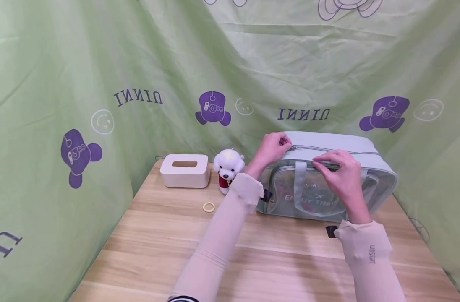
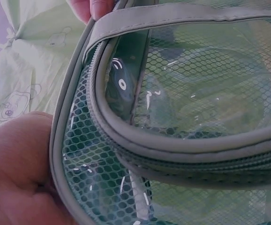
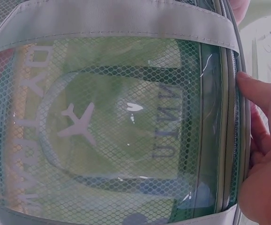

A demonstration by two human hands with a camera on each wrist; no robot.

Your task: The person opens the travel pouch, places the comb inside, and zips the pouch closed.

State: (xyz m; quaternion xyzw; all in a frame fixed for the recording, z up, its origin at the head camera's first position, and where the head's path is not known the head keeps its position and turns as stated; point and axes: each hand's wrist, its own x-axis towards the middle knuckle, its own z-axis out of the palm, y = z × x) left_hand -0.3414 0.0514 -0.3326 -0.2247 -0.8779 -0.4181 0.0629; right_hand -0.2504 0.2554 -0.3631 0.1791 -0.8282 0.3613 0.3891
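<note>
A pale green travel bag [image 1: 328, 142] with clear mesh panels stands on the right side of the table. Its top zipper [image 1: 335, 151] runs along the upper face. At the zipper's left end my left hand [image 1: 272, 147] pinches the zipper pull, though the fingertips largely cover it. My right hand [image 1: 342, 173] pinches the bag's front upper edge between the handle straps. The right wrist view shows the thumb [image 3: 262, 91] against that edge, other fingers behind it. A handle strap [image 2: 173, 14] crosses the front pocket in the left wrist view.
Left of the bag sits a white plush dog [image 1: 228, 161] in red, partly behind my left forearm. A white tissue box [image 1: 185, 178] is farther left, and a small yellow ring [image 1: 209, 207] lies in front. Green printed cloth [image 1: 169, 130] hangs behind the wooden table [image 1: 150, 243].
</note>
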